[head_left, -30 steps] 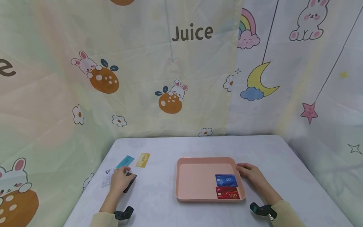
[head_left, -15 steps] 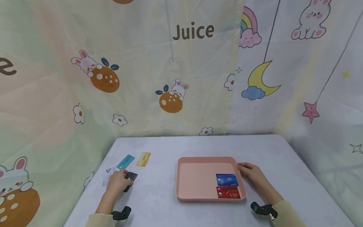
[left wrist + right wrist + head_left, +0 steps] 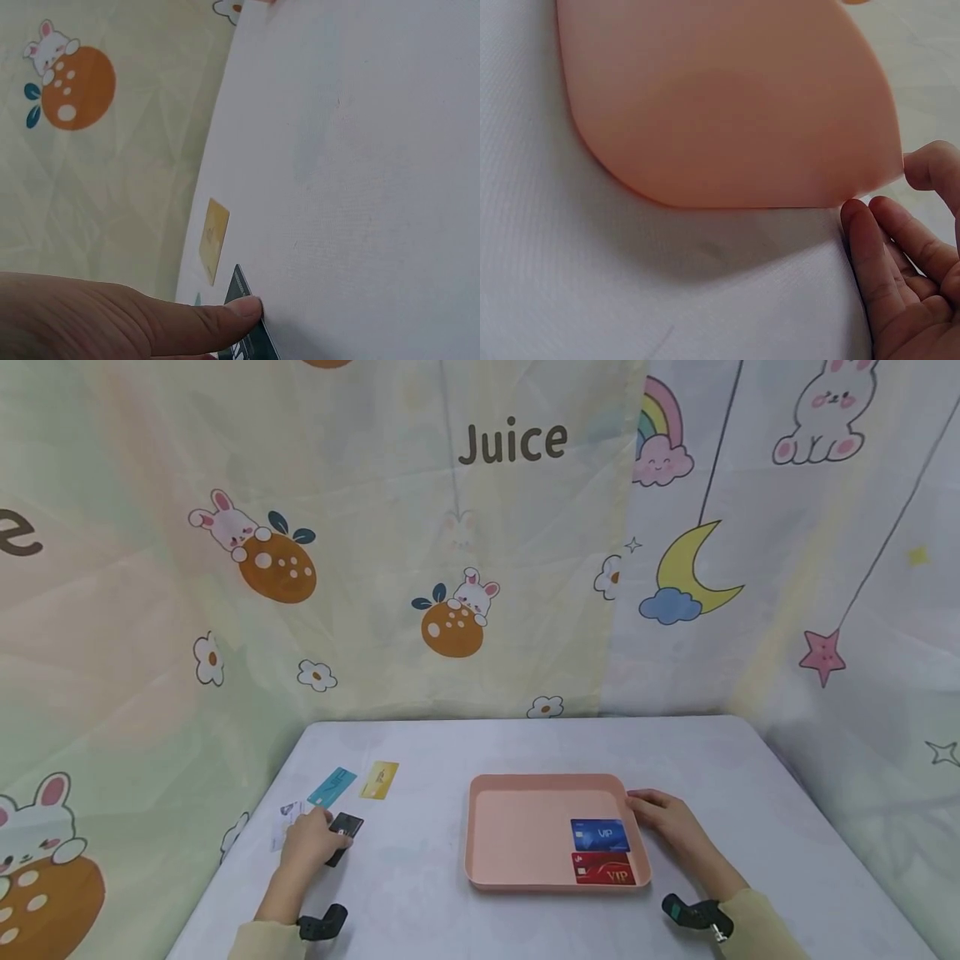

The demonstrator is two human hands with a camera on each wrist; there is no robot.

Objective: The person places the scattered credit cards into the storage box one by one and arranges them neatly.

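Note:
My left hand (image 3: 306, 843) pinches a black card (image 3: 347, 827) low over the left side of the table; in the left wrist view its thumb (image 3: 244, 307) lies across the card's face. Beside that hand lie a pale card (image 3: 285, 814), partly hidden behind it, a teal card (image 3: 332, 787) and a gold card (image 3: 379, 780). My right hand (image 3: 667, 818) holds the right rim of a pink tray (image 3: 517, 835), thumb and fingertips at its edge in the right wrist view. In the tray's right half lie a blue VIP card (image 3: 600, 836) and, nearer me, a red VIP card (image 3: 604, 868).
The table (image 3: 420, 910) has a white cover. A printed cloth backdrop (image 3: 375, 527) with rabbits and fruit rises behind it and along both sides. A black device (image 3: 322, 923) is worn on the left wrist, a similar one (image 3: 697, 917) on the right.
My left hand has shifted slightly left and toward me, and more of the black card's face shows. My right hand, the tray and its two cards stay put.

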